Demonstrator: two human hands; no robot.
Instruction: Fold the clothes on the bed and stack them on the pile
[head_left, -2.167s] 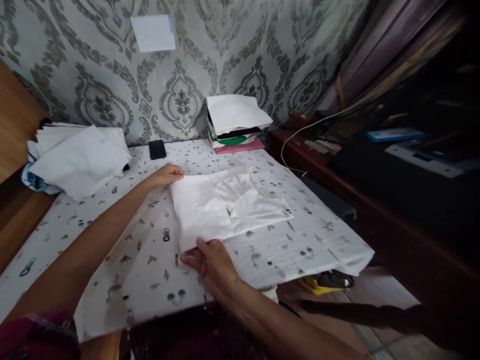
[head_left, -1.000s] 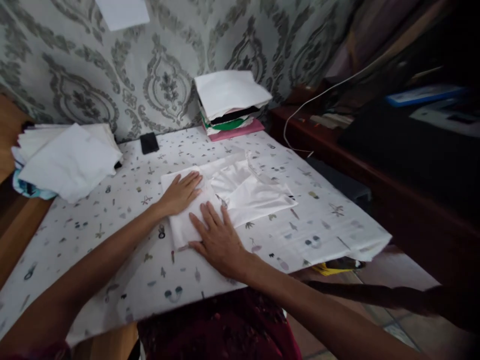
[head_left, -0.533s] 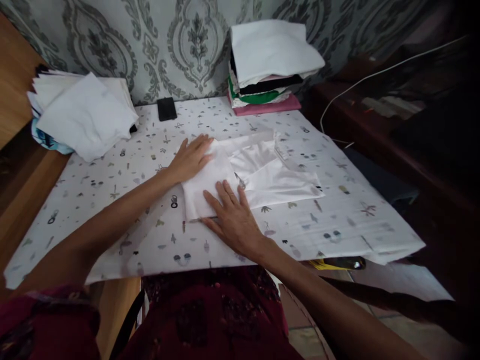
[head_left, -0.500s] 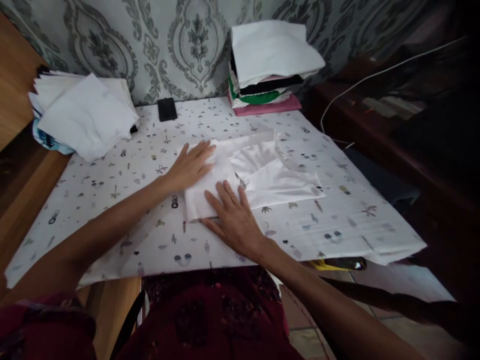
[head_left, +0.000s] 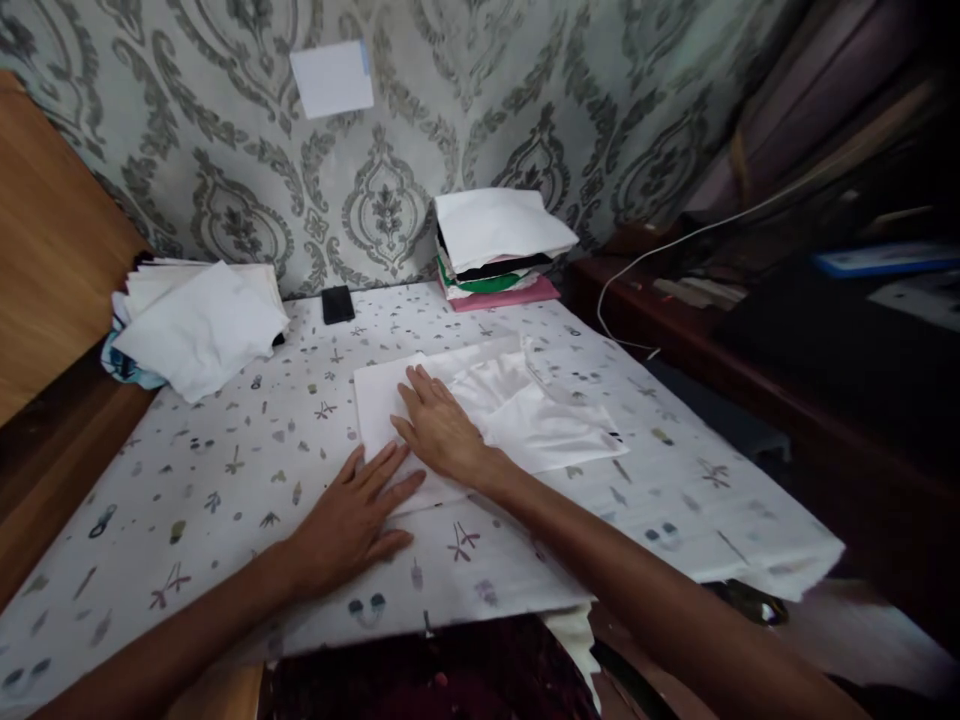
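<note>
A white garment, partly folded over at its left end, lies on the table in front of me. My right hand rests flat on the folded part, fingers stretched toward the far side. Along the near left edge of the garment lies my left hand, palm down with fingers spread, its fingertips on the cloth. Neither hand grasps anything. On the right, the garment's loose part is slightly wrinkled, with a small dark mark at its tip.
The table wears a white printed cover. At the back left sits a pile of white cloths, with a black phone-like object beside it. A stack of folded clothes stands at the back. To the right, a white cable crosses dark furniture.
My left hand has moved from the garment's far side to its near left edge. My right hand has slid farther up the folded part. The view has tilted upward, showing more wall.
</note>
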